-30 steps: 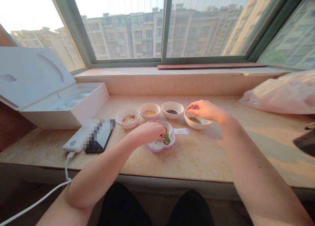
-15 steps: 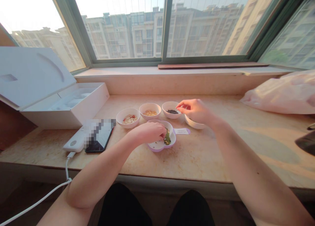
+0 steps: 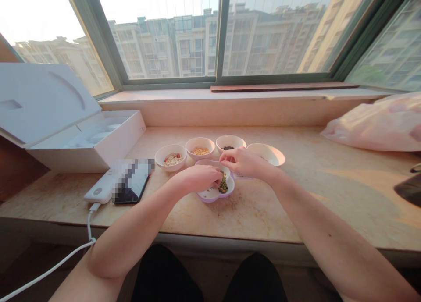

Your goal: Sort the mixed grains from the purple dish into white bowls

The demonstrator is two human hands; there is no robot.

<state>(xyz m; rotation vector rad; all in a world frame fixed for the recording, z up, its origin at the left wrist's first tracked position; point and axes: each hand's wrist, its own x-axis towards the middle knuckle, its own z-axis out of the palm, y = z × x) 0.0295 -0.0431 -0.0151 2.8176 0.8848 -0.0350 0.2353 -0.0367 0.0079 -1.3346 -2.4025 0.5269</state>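
A purple-rimmed white divided dish (image 3: 215,198) sits at the middle of the counter, with green beans (image 3: 224,186) in its right part. My left hand (image 3: 204,177) reaches into it from the left, fingers curled down by the beans; anything between its fingertips is hidden. Over the dish's far right edge, my right hand (image 3: 244,161) has thumb and fingers pinched together. Whatever that pinch holds is too small to make out. Behind it stand a white bowl of black beans (image 3: 227,148) and another white bowl (image 3: 277,155), its contents mostly hidden by the hand.
Further left are a bowl of yellow grains (image 3: 200,151) and a bowl of pale flakes with red bits (image 3: 173,159). A phone (image 3: 133,190), a white power bank (image 3: 100,190) with a cable, and an open white box (image 3: 115,140) occupy the left. A plastic bag (image 3: 378,124) lies right.
My right hand has moved left and toward me, from beside the black-bean bowl to the dish's far right edge. My left hand stays in the dish.
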